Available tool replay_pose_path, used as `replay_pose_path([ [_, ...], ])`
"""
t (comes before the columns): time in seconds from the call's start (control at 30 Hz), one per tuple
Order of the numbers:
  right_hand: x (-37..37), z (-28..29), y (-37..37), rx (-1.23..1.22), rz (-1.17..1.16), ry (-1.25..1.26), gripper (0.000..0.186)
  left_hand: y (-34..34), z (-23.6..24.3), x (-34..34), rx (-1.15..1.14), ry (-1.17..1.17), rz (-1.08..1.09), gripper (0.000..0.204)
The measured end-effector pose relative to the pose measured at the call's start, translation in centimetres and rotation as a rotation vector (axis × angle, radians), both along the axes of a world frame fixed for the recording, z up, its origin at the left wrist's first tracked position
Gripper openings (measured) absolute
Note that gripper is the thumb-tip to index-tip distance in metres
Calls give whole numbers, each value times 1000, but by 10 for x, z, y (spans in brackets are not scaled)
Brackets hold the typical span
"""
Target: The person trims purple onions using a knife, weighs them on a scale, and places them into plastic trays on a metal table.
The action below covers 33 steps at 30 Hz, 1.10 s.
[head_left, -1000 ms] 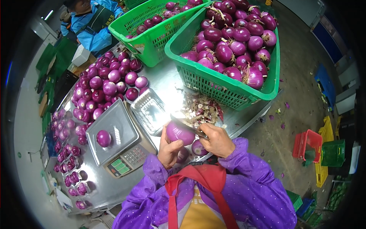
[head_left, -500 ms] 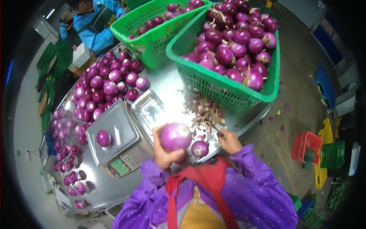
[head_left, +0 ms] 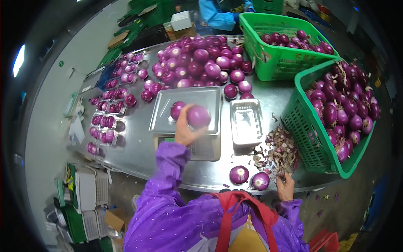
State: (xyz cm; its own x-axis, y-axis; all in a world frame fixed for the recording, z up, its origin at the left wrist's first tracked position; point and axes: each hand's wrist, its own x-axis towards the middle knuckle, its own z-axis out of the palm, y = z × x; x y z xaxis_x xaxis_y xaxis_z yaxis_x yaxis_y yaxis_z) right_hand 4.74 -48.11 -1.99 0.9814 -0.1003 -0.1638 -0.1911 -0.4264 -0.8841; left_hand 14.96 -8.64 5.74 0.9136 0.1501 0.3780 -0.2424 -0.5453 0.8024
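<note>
My left hand (head_left: 184, 131) is closed around a peeled red onion (head_left: 198, 117), held above the metal tray (head_left: 210, 97) of a weighing scale (head_left: 205, 153). Another onion (head_left: 177, 110) lies on that tray, partly behind my fingers. By the table's front edge, my right hand (head_left: 286, 187) is closed on what seems a small knife (head_left: 283, 181), of which only a dark bit shows. Two onions, one (head_left: 239, 174) farther left and one (head_left: 260, 181) beside my right hand, rest on the table. A heap of dry skins and trimmings (head_left: 278, 152) lies just beyond that hand.
An empty clear plastic tray (head_left: 245, 122) stands right of the scale. Behind is a big onion pile (head_left: 197, 63); filled trays (head_left: 103, 122) line the left. Two green baskets of onions, one far (head_left: 273, 67) and one near (head_left: 312, 145), stand right. A person's blue sleeve (head_left: 216, 17) shows beyond.
My left hand has carried the onion left and forward over the scale tray. My right hand stays near the trimmings. The view has turned left.
</note>
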Motion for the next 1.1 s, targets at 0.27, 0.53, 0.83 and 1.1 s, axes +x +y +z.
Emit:
replay_pose_path([
  [0.27,53,33,77,12,207,-62,14,82,-35,33,614,14,-3,74],
  [0.53,111,62,207,415,351,187,42,92,-33,46,430,-63,-162,70],
  [0.83,167,30,326,421,479,-127,73,108,-45,48,378,-42,-339,77],
  [1.1,173,43,327,193,483,-83,73,163,-42,60,511,24,-346,54],
])
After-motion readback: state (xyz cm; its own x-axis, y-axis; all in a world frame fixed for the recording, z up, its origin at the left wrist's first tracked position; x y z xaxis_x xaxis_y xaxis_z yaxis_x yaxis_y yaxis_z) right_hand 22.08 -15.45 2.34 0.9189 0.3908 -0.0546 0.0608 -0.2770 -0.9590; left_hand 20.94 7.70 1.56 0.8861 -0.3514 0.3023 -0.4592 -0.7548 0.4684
